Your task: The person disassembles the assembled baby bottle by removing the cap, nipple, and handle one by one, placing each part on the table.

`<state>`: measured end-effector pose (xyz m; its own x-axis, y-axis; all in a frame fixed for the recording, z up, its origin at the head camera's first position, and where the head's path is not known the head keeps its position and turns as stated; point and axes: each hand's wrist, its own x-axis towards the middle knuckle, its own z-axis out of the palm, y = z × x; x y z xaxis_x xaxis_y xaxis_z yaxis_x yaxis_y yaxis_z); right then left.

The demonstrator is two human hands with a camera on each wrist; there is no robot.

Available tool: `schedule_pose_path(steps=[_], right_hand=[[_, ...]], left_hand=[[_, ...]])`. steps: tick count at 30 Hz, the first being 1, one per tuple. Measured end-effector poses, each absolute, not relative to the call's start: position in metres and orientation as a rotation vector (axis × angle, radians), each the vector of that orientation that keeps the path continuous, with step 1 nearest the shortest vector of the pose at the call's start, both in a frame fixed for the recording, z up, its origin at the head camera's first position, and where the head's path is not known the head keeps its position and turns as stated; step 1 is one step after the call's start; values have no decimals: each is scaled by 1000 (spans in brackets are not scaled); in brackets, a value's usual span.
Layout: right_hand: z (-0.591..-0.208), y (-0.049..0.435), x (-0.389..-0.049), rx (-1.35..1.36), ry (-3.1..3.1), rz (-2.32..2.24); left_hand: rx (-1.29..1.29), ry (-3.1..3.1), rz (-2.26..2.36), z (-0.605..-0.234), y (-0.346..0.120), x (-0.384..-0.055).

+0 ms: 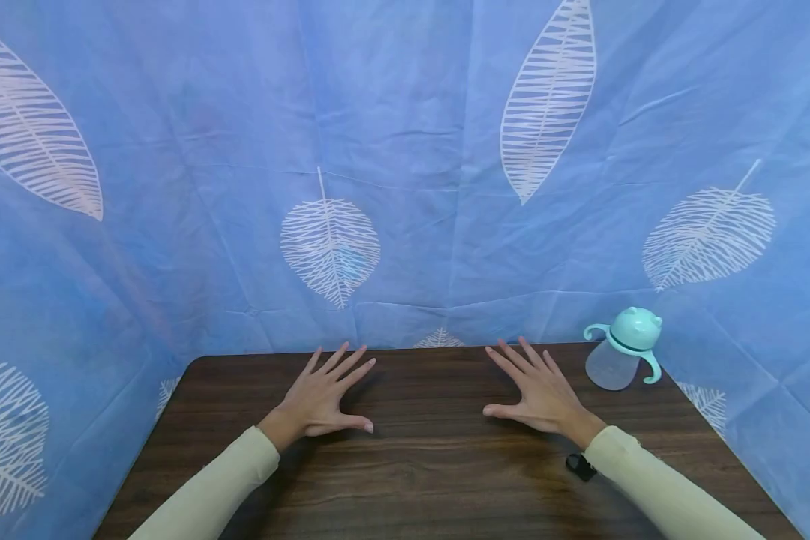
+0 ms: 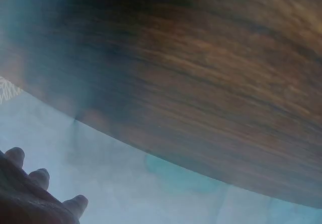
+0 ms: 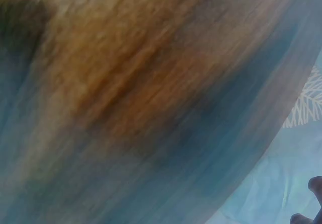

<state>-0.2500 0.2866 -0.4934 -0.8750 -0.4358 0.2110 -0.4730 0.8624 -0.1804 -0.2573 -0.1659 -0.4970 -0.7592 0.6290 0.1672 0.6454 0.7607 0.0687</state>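
My left hand (image 1: 320, 397) is spread over the left half of the dark wooden table (image 1: 412, 472), fingers straight and holding nothing. On the other side my right hand (image 1: 540, 390) is spread the same way, also with nothing in it. Whether either palm touches the wood cannot be told. A baby bottle (image 1: 613, 365) with a mint-green lid and two handles stands tilted in view near the table's back right corner, to the right of my right hand and apart from it. In the left wrist view, a few fingertips (image 2: 39, 178) show at the lower left.
A blue cloth (image 1: 418, 247) with white leaf prints hangs behind the table and along its sides. A small black object (image 1: 580, 466) sits under my right wrist, by the cuff. The table's back edge runs just beyond my fingertips.
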Motion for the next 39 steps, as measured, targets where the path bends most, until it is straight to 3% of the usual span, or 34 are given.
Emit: schedule_pose_path(steps=[11, 21, 31, 39], right_hand=[[-493, 288, -246, 644, -2841, 704], [-464, 295, -222, 539, -2671, 1052], [-448, 331, -211, 394, -2339, 1061], [-438, 367, -212, 129, -2087, 1112]], left_hand=[[-931, -2892, -918, -502, -151, -253], [-882, -2661, -1706, -497, -119, -236], [-938, -2538, -1889, -499, -87, -230], [-943, -2460, -1965, -491, -60, -235]])
